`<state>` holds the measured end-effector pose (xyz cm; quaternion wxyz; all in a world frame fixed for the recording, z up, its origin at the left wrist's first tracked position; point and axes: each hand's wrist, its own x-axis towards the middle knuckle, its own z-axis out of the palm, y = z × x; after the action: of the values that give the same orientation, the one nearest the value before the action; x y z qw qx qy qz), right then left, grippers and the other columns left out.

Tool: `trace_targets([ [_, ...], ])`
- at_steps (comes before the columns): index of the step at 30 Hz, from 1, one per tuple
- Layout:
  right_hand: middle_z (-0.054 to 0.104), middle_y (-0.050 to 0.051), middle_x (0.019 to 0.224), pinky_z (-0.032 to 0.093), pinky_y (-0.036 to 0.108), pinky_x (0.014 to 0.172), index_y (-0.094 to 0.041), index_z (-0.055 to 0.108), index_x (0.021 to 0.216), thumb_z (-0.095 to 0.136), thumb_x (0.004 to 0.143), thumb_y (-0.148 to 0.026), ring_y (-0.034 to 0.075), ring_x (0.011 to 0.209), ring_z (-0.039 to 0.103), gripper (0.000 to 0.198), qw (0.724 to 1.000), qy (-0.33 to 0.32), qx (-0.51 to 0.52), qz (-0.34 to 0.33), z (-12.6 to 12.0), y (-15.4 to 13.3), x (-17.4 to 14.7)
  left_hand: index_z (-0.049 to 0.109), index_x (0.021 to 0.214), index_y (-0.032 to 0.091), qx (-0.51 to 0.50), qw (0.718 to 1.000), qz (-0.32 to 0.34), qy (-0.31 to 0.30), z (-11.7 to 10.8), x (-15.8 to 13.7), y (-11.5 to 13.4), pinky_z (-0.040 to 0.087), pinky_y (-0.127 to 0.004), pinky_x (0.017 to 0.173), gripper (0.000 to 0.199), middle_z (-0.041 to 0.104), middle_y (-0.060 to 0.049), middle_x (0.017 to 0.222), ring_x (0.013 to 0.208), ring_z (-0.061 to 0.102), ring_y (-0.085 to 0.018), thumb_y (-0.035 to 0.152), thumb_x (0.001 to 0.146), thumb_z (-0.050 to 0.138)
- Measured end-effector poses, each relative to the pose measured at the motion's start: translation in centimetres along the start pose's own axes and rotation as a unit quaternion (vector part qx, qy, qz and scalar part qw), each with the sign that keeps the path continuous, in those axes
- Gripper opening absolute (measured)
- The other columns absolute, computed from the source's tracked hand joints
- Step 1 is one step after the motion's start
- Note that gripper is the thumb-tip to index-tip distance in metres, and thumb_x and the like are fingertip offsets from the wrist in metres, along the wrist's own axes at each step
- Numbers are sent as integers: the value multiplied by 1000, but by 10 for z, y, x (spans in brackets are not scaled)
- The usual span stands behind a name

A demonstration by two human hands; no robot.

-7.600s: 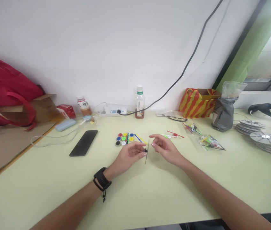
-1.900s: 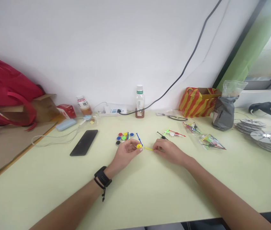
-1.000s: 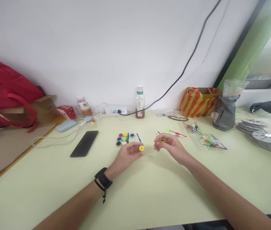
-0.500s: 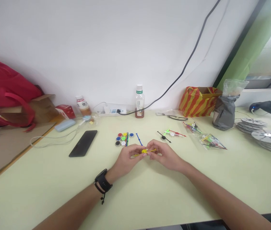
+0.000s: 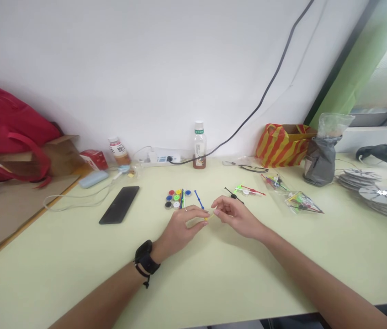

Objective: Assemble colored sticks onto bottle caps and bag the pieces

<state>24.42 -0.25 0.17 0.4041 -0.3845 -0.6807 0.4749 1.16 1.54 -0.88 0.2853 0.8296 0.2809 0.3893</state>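
Note:
My left hand (image 5: 183,227) is closed, its thumb and fingertips pinching a small yellow spinner (image 5: 206,219). The spinner's thin yellow arm looks smeared and points toward my right hand. My right hand (image 5: 236,218) sits just right of it, fingers curled, with a small gap between thumb and index finger and nothing visible held there. Beyond my left hand lie several round coloured pieces (image 5: 177,198), a bundle of thin coloured arrows (image 5: 182,199) and a single blue arrow (image 5: 198,199). Behind my right hand are a black arrow spinner (image 5: 233,196) and a red arrow (image 5: 255,190) among green and white pieces.
A black phone (image 5: 119,205) lies to the left. Along the wall stand a drink bottle (image 5: 199,148), a power strip (image 5: 161,157) and a striped bag (image 5: 280,145). Plastic packets (image 5: 303,202) of coloured parts and stacked grey discs (image 5: 383,194) are at right.
My right hand has loosened its hold on the yellow spinner and drawn slightly away to the right. The spinner stays in my left hand, its arm now blurred.

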Motion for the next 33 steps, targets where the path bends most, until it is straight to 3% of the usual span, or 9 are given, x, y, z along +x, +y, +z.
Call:
trace_targets([
  [7,53,-2,79,41,29,64,-20,60,107,63,96,-49,14,68,49,30,1000,1,16,6,3,-1,-1,75,100,22,11,999,-29,-32,-4,-1,5,53,-31,85,9,77,-3,98,91,72,-18,20,93,70],
  [11,52,-2,78,44,28,64,-21,60,108,64,96,-50,14,67,51,32,999,5,38,9,3,-2,0,74,99,20,-16,999,-28,-19,-2,-2,9,55,-32,85,8,74,-5,94,90,70,-18,21,92,71],
  [16,54,-1,82,46,29,67,-22,62,105,63,96,-50,13,68,53,30,998,18,53,0,1,-1,2,75,108,19,-120,989,-70,-39,1,-1,15,59,-34,91,17,72,-11,115,104,69,-21,28,94,68],
  [19,56,-1,83,47,30,69,-22,62,107,64,96,-48,14,70,56,28,998,13,58,-5,0,1,2,76,106,19,-154,981,-99,-69,2,0,17,58,-36,95,17,74,-11,115,106,69,-22,28,96,66],
  [23,59,0,89,48,32,70,-27,56,127,62,97,-43,15,74,59,35,998,51,28,-19,-2,0,0,75,105,18,-173,974,-137,-50,3,0,13,58,-35,93,17,75,-9,104,98,71,-21,30,94,70],
  [28,54,0,84,44,29,63,-28,58,135,56,100,-38,15,71,53,36,987,103,-95,-77,-4,-5,-4,74,103,17,-223,958,-178,-11,3,2,6,59,-34,92,21,75,-8,101,97,71,-20,34,90,74],
  [31,55,0,94,44,29,63,-32,37,154,55,101,-36,13,67,50,57,985,107,-102,-92,-1,-7,-6,74,103,16,-244,951,-188,-2,1,3,4,59,-33,91,24,75,-9,102,97,71,-20,34,88,77],
  [33,56,2,102,45,29,63,-32,38,152,56,100,-38,12,66,50,56,986,107,-97,-86,1,-8,-7,75,103,16,-250,949,-190,4,0,4,4,60,-33,90,25,76,-9,102,96,71,-20,34,87,78],
])
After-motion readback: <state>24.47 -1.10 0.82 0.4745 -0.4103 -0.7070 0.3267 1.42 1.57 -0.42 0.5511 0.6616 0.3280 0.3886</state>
